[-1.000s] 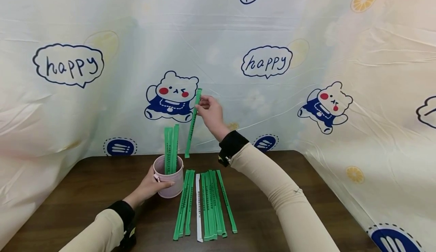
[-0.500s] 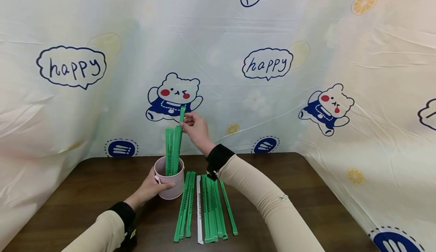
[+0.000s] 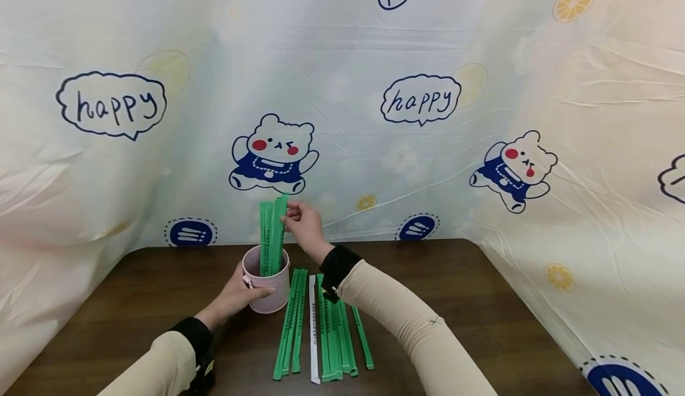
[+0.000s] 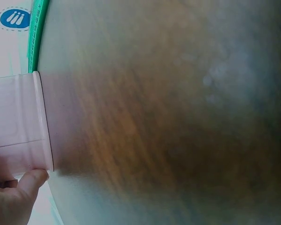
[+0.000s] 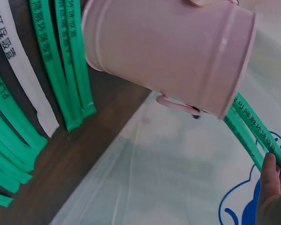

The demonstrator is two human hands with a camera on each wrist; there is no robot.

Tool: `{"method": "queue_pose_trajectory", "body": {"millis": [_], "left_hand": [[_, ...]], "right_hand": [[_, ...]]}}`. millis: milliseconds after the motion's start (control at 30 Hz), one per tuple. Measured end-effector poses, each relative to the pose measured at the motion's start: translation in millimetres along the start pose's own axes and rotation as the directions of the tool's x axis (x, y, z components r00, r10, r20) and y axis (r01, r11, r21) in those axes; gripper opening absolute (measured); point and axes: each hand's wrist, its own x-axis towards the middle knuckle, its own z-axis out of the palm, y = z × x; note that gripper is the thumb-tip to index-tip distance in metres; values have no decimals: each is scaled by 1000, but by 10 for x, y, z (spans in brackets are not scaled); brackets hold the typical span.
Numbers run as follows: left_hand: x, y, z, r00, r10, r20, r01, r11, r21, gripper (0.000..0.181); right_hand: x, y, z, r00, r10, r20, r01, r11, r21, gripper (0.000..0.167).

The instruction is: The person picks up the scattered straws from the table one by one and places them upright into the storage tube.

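A small pink bucket (image 3: pixel 270 296) stands on the table, and my left hand (image 3: pixel 231 296) grips its near left side; in the left wrist view the thumb (image 4: pixel 33 180) lies against the bucket wall. Several green paper-wrapped straws (image 3: pixel 266 235) stand upright in it. Above the rim, my right hand (image 3: pixel 304 225) pinches one more green wrapped straw (image 5: pixel 254 121) near its upper part. That straw's lower end is inside the bucket, beside the others. The bucket's bottom inside is hidden.
Right of the bucket lie several green wrapped straws (image 3: pixel 333 336) in a row, with one white wrapped straw (image 3: pixel 313 330) among them. My right forearm passes above their far ends. A printed cloth (image 3: pixel 353 146) hangs behind the dark wooden table (image 3: pixel 428 277).
My right hand has moved left and down with the green wrapped straw, from beyond the bucket's right side into the bucket among the others. The left hand has kept its grip on the bucket.
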Motion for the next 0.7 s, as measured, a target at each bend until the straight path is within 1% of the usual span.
{"method": "queue_pose_trajectory", "body": {"millis": [133, 267, 400, 567, 700], "left_hand": [[-3, -8, 11, 1000, 1, 1, -1, 1000, -10, 102], [3, -1, -5, 1000, 2, 2, -2, 1000, -6, 103], [5, 8, -23, 1000, -5, -4, 5, 1000, -1, 103], [3, -6, -19, 1000, -26, -9, 26, 999, 26, 105], [14, -23, -9, 999, -31, -4, 32, 999, 25, 106]], "right_hand": [[-29, 69, 18, 1000, 14, 5, -14, 1000, -9, 39], [-37, 100, 31, 999, 37, 17, -37, 999, -2, 41], [-27, 147, 41, 999, 42, 20, -41, 999, -15, 41], [-43, 195, 36, 998, 60, 21, -58, 997, -55, 39], [-47, 252, 27, 997, 67, 27, -65, 995, -82, 38]]}}
